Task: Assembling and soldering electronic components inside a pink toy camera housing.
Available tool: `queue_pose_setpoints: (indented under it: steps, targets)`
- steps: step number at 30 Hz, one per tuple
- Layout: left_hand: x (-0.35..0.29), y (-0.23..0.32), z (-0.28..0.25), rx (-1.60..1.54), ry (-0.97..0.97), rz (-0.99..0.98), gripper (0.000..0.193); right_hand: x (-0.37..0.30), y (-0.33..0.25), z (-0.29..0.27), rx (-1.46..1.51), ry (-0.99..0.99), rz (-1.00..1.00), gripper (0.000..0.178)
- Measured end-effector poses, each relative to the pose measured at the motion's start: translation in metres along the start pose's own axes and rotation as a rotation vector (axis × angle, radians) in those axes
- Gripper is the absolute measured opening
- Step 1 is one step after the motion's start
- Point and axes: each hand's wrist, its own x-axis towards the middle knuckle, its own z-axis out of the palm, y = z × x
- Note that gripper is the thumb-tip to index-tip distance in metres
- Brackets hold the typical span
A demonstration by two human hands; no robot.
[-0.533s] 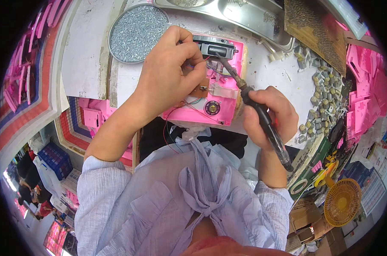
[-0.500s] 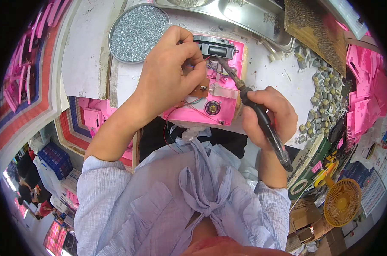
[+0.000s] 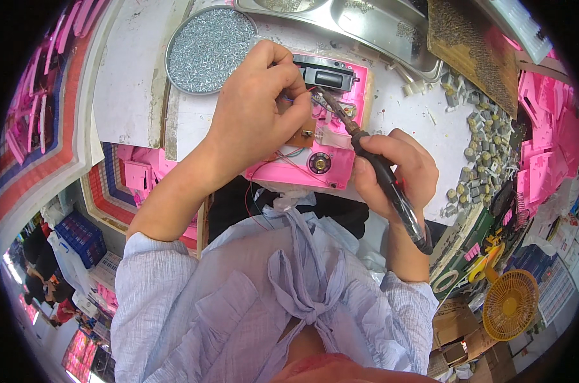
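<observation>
Fingertips (image 3: 296, 115) of the left hand (image 3: 248, 108) pinch a thin red wire (image 3: 313, 89) over an open pink casing (image 3: 278, 177), while the right hand (image 3: 401, 159) grasps a black-handled soldering iron (image 3: 384, 173) much like a thick pen, its metal tip angled up and left to a spot just beside the wire; whether the two touch cannot be told. The casing lies on the white worktop (image 3: 404, 118) in front of the person, partly hidden by the left hand. Inside it, a black and grey unit (image 3: 329, 78) sits along the far side, a brown circuit board (image 3: 308, 133) lies nearer the middle, and a round speaker (image 3: 319, 163) sits by the near edge. Loose wires (image 3: 246, 199) hang over that edge toward the person. Beyond the left hand stands a round metal dish (image 3: 167, 56) full of small silvery pieces (image 3: 211, 51); a steel tray (image 3: 366, 32) lies past the casing, and many small grey cylindrical parts (image 3: 471, 155) are scattered to the right, near a pile of pink plastic pieces (image 3: 540, 159)
</observation>
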Motion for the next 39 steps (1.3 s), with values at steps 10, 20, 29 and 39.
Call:
queue_pose_setpoints:
  steps: [10, 20, 29, 39]
  targets:
    - [-0.0003, 0.0020, 0.0009, 0.027, 0.019, 0.007, 0.012, 0.0023, -0.0011, -0.0069, 0.011, -0.029, 0.002, 0.027]
    - [-0.0014, -0.0010, 0.0043, 0.066, 0.044, 0.025, 0.011, 0.0046, -0.0004, -0.0067, -0.004, -0.047, 0.084, 0.025]
    - [-0.0009, -0.0010, 0.0058, 0.077, 0.070, 0.051, 0.012, 0.0048, 0.0040, -0.0029, -0.016, -0.051, 0.057, 0.026]
    - [0.0010, -0.0032, 0.0085, 0.082, 0.110, 0.074, 0.014, 0.0070, 0.0021, -0.0017, -0.016, -0.036, 0.085, 0.026]
